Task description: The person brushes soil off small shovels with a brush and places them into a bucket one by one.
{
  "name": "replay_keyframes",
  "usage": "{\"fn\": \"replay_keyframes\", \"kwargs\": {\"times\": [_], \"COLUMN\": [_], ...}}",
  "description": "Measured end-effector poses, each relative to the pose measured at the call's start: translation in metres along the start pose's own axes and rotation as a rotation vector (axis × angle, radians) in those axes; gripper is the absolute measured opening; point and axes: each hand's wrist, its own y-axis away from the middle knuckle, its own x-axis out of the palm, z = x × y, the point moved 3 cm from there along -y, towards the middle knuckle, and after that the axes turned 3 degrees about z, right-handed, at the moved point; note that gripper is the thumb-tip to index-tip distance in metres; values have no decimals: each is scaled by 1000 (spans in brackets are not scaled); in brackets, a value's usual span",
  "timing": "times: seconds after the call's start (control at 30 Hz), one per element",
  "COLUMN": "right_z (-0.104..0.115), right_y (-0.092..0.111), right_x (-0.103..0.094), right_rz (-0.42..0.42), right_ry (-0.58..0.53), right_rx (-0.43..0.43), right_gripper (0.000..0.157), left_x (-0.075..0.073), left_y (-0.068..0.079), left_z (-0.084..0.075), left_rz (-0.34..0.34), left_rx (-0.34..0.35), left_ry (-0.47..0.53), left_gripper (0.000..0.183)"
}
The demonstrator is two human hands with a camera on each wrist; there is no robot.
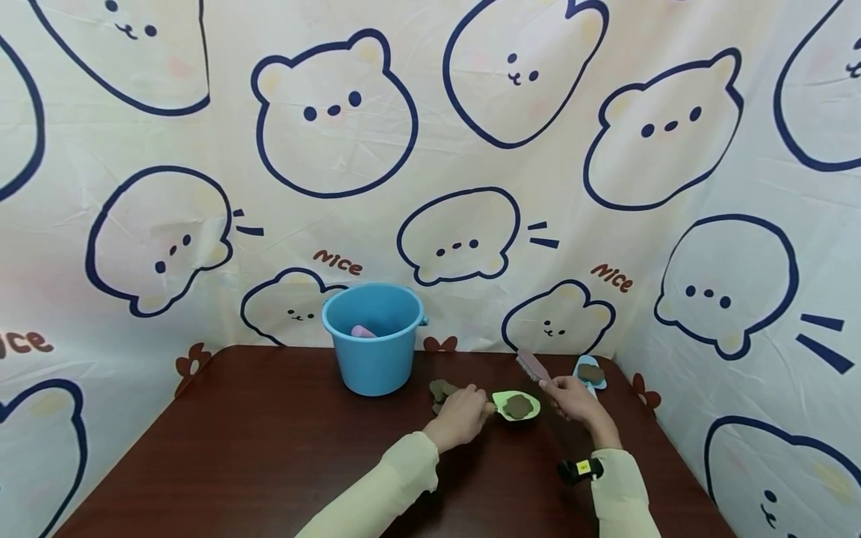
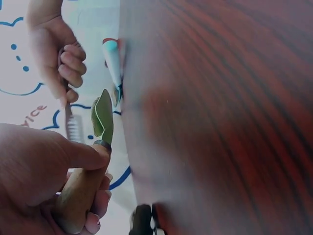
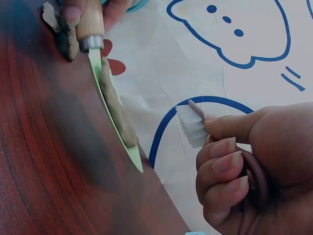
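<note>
Right of a blue bucket on the table, a person's left hand grasps a green shovel bearing a brown lump; the right hand clasps a pink brush, held apart. Brushing seems the step; bringing them together would call for a level shovel.

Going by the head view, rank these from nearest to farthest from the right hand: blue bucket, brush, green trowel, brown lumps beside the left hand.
1. Brush: held in the right hand.
2. Green trowel: left of that hand, gripped by the left hand.
3. Brown lumps: farther left, beside the left hand.
4. Blue bucket: farthest left, and farther back.
</note>
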Motion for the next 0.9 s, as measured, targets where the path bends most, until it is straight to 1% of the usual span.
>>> {"fn": "replay_keyframes", "kwargs": {"times": [0.17,0.3,0.5,0.73,0.8,0.9], "right_z": [0,1,4,8,11,15], "right_y": [-1,-2,-2,-3,-4,-5], "right_x": [1,2,3,10,13,17], "right_rz": [6,0,-6,7,14,26], "right_ry": [-1,12,34,53,62,71], "right_rx": [9,13,-13,-20,-27,-47], "right_gripper": [43,43,43,41,40,38], "left_x": [-8,-14,-27,-44,-49,-55], "left_y": [13,23,35,47,49,53], "left_z": [12,24,38,51,54,58], "left_rz": [2,-21,-47,-33,-29,-35], "left_rx": [-32,-54,-64,-122,-122,-100], "left_ry": [63,60,18,55,60,61], "left_gripper": [18,4,13,19,18,15]}}
